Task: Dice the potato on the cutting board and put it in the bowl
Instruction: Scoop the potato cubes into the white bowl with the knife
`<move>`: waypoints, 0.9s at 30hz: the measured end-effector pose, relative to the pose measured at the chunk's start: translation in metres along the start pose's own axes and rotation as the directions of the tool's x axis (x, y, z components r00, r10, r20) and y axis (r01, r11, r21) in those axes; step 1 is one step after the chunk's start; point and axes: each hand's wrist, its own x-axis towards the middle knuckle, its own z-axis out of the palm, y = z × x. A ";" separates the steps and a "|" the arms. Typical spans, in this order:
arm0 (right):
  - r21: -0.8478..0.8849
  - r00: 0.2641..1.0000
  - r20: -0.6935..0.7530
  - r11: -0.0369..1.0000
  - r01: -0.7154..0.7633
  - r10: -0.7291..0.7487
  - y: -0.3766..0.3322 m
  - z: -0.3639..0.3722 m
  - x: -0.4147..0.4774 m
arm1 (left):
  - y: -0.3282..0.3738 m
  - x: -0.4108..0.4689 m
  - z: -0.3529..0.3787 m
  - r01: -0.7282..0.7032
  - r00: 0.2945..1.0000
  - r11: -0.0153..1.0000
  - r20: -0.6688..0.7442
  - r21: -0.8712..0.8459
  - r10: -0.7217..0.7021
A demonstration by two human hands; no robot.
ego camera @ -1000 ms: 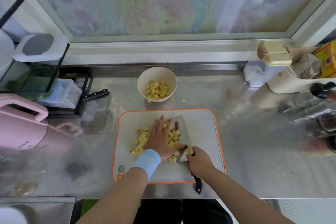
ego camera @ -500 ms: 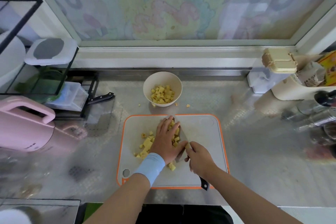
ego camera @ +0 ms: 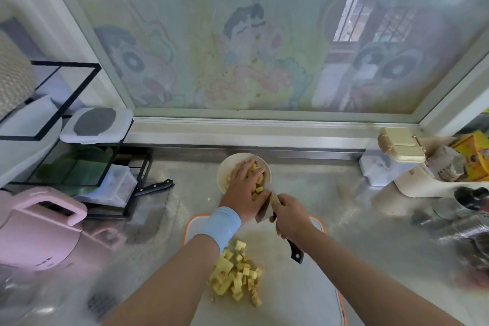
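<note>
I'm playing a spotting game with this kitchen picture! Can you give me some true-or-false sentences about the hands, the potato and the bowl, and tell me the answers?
1. The left hand is over the bowl. True.
2. All the potato cubes are in the bowl. False: a pile of them lies on the board.
3. The right hand holds a knife. True.
4. The bowl stands on the board. False: it stands on the counter, beyond the board.
5. The wristband is red. False: it is light blue, on the left wrist.
</note>
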 end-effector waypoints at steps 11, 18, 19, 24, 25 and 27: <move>-0.262 0.991 -0.123 0.965 0.022 -0.055 -0.043 0.004 0.079 | -0.042 0.078 -0.006 0.064 0.996 0.998 0.067 -0.015 -0.063; -0.344 0.973 -0.202 0.938 0.036 -0.112 -0.024 0.004 0.085 | -0.067 0.062 -0.004 0.040 0.999 0.991 -0.040 0.129 -0.036; -0.346 0.970 -0.212 0.937 0.042 -0.122 -0.023 0.004 0.085 | -0.067 0.061 -0.006 0.037 0.997 0.992 -0.074 0.125 -0.027; -0.361 0.971 -0.202 0.931 0.049 -0.129 -0.025 0.004 0.080 | -0.055 0.054 -0.003 -0.081 0.997 0.992 0.026 0.095 0.079; -0.356 0.968 -0.211 0.933 0.052 -0.135 -0.025 0.003 0.079 | -0.054 0.051 -0.003 -0.096 0.994 0.988 0.059 0.121 0.089; -0.353 0.963 -0.223 0.933 0.066 -0.153 -0.028 0.000 0.073 | -0.054 0.043 -0.004 -0.114 0.992 0.978 0.071 0.175 0.103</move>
